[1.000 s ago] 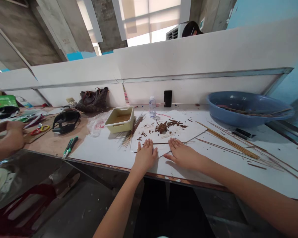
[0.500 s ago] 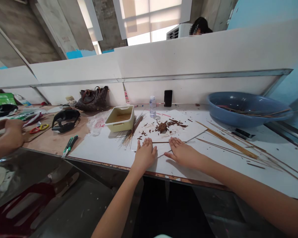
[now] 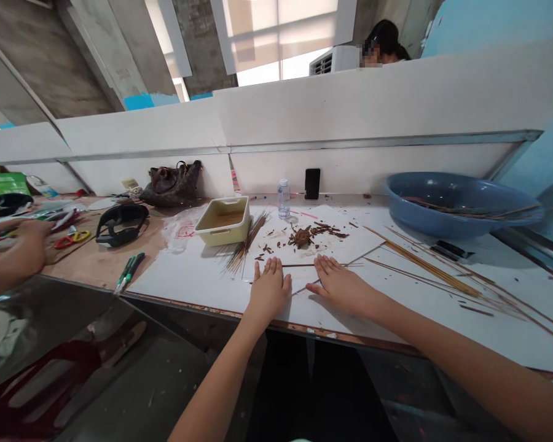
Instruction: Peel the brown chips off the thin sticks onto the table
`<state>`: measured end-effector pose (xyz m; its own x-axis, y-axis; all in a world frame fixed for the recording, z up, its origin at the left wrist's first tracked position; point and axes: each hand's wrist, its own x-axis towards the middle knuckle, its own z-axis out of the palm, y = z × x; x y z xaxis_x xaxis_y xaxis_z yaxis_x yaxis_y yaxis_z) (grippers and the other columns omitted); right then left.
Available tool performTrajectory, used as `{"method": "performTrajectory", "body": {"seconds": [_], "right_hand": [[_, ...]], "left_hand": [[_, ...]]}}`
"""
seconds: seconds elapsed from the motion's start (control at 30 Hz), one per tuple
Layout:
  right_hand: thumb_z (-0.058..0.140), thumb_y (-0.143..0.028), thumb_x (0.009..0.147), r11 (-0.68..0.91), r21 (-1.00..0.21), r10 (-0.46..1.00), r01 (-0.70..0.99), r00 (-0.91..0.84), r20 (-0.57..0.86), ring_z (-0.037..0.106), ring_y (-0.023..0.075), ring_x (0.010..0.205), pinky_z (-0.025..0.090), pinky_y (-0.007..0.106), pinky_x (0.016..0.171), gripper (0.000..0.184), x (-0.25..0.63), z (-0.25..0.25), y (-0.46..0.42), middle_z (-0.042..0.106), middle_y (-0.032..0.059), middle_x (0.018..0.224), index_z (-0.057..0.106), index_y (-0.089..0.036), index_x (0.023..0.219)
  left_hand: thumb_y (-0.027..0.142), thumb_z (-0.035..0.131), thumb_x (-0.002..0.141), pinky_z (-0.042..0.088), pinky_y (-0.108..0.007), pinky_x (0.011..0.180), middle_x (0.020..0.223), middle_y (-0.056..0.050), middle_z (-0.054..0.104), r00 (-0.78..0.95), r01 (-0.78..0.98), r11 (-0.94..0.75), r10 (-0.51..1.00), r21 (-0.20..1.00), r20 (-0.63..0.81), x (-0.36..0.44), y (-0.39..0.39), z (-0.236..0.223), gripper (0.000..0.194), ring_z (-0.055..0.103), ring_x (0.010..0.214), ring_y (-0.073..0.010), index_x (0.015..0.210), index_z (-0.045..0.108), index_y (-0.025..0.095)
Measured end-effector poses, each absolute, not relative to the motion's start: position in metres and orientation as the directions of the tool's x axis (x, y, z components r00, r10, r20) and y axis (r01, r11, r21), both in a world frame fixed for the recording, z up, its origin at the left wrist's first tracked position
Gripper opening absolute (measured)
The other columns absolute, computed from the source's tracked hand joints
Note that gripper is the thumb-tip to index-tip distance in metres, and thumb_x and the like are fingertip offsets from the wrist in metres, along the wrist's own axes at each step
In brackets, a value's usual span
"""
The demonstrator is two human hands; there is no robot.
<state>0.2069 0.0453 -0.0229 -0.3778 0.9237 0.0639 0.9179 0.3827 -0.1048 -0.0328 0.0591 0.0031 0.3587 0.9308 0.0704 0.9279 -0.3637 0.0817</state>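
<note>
My left hand (image 3: 270, 285) lies flat, fingers stretched out, over the left part of a thin brown stick (image 3: 298, 265). Over the right part of that stick rests my right hand (image 3: 334, 279), also flat with its thumb apart. Between the hands the stick's middle shows; its thin end sticks out right of my right fingers. Just beyond, a lump of brown dough-like material (image 3: 301, 237) sits among dark crumbs and short pieces on a white board (image 3: 359, 242). Left of the board, a bundle of thin dark sticks (image 3: 247, 245) leans by a pale yellow tub (image 3: 221, 233) of brownish liquid.
Bare tan sticks (image 3: 431, 268) lie at right, before a big blue basin (image 3: 461, 209). A clear bottle (image 3: 284, 199) and a phone (image 3: 312, 184) stand at the back. Green-handled pliers (image 3: 129, 270) lie left. Another person's hand (image 3: 32, 248) is at far left.
My hands look almost unmoved, flat on the stick. At far left the other person's hand has shifted slightly, and the person behind the partition has moved a little right.
</note>
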Motion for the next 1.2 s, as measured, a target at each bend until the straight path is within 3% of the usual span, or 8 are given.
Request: {"method": "performTrajectory", "body": {"seconds": [0.13,0.3,0.53,0.67,0.77,0.87,1.0,1.2], "right_hand": [[0.018,-0.081,0.109,0.340,-0.089,0.940,0.936,-0.337,0.047,0.029,0.0395,0.170,0.025,0.054,0.140,0.109,0.202,-0.018,0.055,0.030,0.0315,0.178,0.034,0.008,0.172],[0.016,-0.085,0.107,0.346,-0.064,0.937,0.936,-0.341,0.083,0.033,0.0395,0.169,0.027,0.052,0.140,0.116,0.202,-0.030,0.024,0.029,0.0331,0.178,0.034,0.010,0.171],[0.019,-0.082,0.108,0.347,-0.088,0.938,0.934,-0.346,0.030,0.034,0.0424,0.168,0.026,0.057,0.140,0.112,0.203,-0.018,0.046,0.034,0.0348,0.176,0.037,0.009,0.171],[0.024,-0.079,0.110,0.348,-0.149,0.934,0.926,-0.356,-0.029,0.028,0.0412,0.170,0.028,0.059,0.139,0.103,0.209,-0.012,0.060,0.030,0.0285,0.180,0.029,0.000,0.176],[0.025,-0.080,0.110,0.383,-0.152,0.922,0.911,-0.387,0.007,0.029,0.0412,0.170,0.027,0.060,0.139,0.102,0.214,-0.023,0.043,0.030,0.0257,0.181,0.028,-0.004,0.178],[0.025,-0.083,0.109,0.395,-0.138,0.919,0.908,-0.392,0.044,0.028,0.0414,0.170,0.026,0.058,0.140,0.106,0.216,-0.032,0.028,0.030,0.0266,0.181,0.030,-0.002,0.177],[0.029,-0.080,0.110,0.371,-0.133,0.926,0.919,-0.376,-0.014,0.032,0.0404,0.169,0.028,0.056,0.139,0.102,0.213,-0.017,0.042,0.033,0.0282,0.179,0.035,-0.001,0.175],[0.026,-0.079,0.110,0.362,-0.117,0.930,0.925,-0.367,-0.030,0.030,0.0405,0.170,0.026,0.055,0.140,0.104,0.212,-0.010,0.051,0.031,0.0310,0.179,0.034,0.004,0.173]], "left_hand": [[0.034,0.031,0.116,0.014,-0.059,0.143,0.177,-0.021,0.043,0.324,0.941,-0.326,0.945,0.090,0.035,-0.024,0.070,0.014,0.064,0.037,0.169,-0.0289,0.172,0.042,0.005],[0.034,0.029,0.117,0.016,-0.060,0.143,0.179,-0.015,0.039,0.310,0.944,-0.317,0.947,0.090,0.085,-0.031,0.039,0.000,0.063,0.033,0.171,-0.0284,0.173,0.041,0.010],[0.040,0.029,0.117,0.014,-0.068,0.141,0.175,-0.019,0.045,0.290,0.948,-0.296,0.955,0.122,0.059,-0.021,0.054,0.012,0.063,0.037,0.169,-0.0325,0.171,0.047,0.012],[0.039,0.028,0.117,0.009,-0.072,0.139,0.180,-0.017,0.038,0.268,0.950,-0.271,0.963,0.154,0.042,-0.018,0.060,0.015,0.063,0.032,0.171,-0.0321,0.173,0.043,0.013],[0.041,0.027,0.117,0.007,-0.072,0.139,0.180,-0.015,0.038,0.269,0.950,-0.277,0.960,0.144,0.074,-0.026,0.041,0.004,0.063,0.030,0.172,-0.0324,0.175,0.041,0.017],[0.042,0.026,0.118,0.009,-0.076,0.137,0.181,-0.015,0.037,0.264,0.952,-0.275,0.960,0.132,0.092,-0.031,0.027,-0.004,0.064,0.029,0.172,-0.0352,0.175,0.040,0.019],[0.041,0.027,0.118,0.011,-0.086,0.131,0.181,-0.016,0.036,0.227,0.962,-0.229,0.973,0.149,0.034,-0.023,0.043,0.006,0.062,0.027,0.172,-0.0380,0.175,0.039,0.020],[0.037,0.030,0.117,0.009,-0.087,0.130,0.181,-0.015,0.037,0.239,0.956,-0.241,0.971,0.169,0.032,-0.020,0.052,0.011,0.061,0.028,0.172,-0.0385,0.174,0.042,0.020]]}}
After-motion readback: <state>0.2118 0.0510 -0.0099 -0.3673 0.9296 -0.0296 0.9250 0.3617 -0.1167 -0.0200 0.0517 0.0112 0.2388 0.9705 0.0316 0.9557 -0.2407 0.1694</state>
